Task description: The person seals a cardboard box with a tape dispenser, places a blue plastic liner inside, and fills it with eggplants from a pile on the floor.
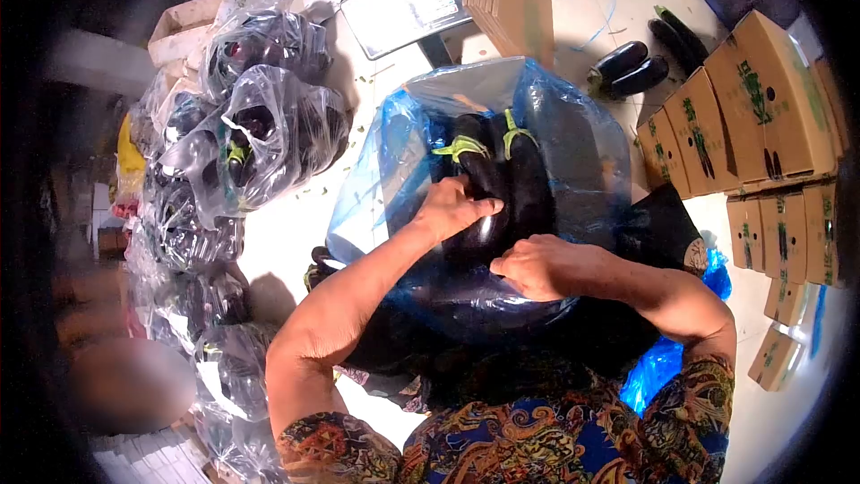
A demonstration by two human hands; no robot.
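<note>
Several dark purple eggplants (530, 181) with green stem caps lie side by side in a blue-tinted clear plastic bag (578, 148) in front of me. My left hand (452, 208) is on the left one, its thumb across the glossy skin and its other fingers partly hidden along the side. Near the lower ends of the eggplants, my right hand (542, 266) is closed, with curled fingers; what they pinch, if anything, is hidden. Stretched plastic shines just below both hands.
Clear bags of eggplants (282, 130) are piled along the left. Loose eggplants (638, 76) lie on the floor at the upper right, near printed cardboard boxes (761, 94). A scale (405, 7) and folded cardboard (509, 0) stand beyond the bag. A blurred person's head is at lower left.
</note>
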